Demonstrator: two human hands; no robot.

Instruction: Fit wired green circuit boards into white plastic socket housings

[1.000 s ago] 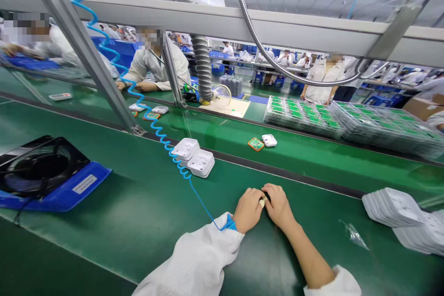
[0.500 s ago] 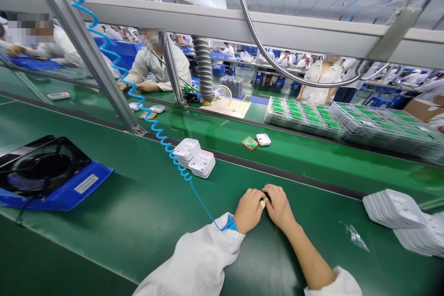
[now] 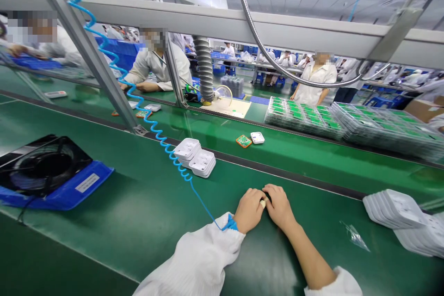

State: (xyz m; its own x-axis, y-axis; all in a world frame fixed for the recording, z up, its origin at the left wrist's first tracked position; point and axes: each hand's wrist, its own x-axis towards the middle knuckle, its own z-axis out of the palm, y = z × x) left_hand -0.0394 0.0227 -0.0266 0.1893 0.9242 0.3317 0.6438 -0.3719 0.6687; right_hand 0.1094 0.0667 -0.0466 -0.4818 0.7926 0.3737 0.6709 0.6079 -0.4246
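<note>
My left hand [image 3: 249, 210] and my right hand [image 3: 278, 208] rest together low over the green bench [image 3: 152, 199], fingertips meeting. Both have curled, closed fingers, and anything between them is hidden. A small pale yellow cover [image 3: 262, 203] shows at a fingertip where the hands meet. Around the left wrist is a blue wrist strap [image 3: 231, 223] joined to a coiled blue cord [image 3: 161, 136]. Ahead and left of my hands stand stacked white plastic shells [image 3: 202, 163]. On the green belt beyond lie an orange-edged circuit board [image 3: 243, 141] and a white shell [image 3: 257, 138].
A black fan [image 3: 48, 164] on a blue base stands at left. More stacked white shells [image 3: 404, 212] and a clear plastic bag [image 3: 355, 237] lie at right. Trays of green boards [image 3: 301, 115] sit across the belt. A metal post [image 3: 83, 51] rises at left; a co-worker [image 3: 159, 67] sits opposite.
The circuit board and white shell on the belt have shifted left, as have the pieces farther along. A standing person in the background has moved slightly left. My hands stay in place.
</note>
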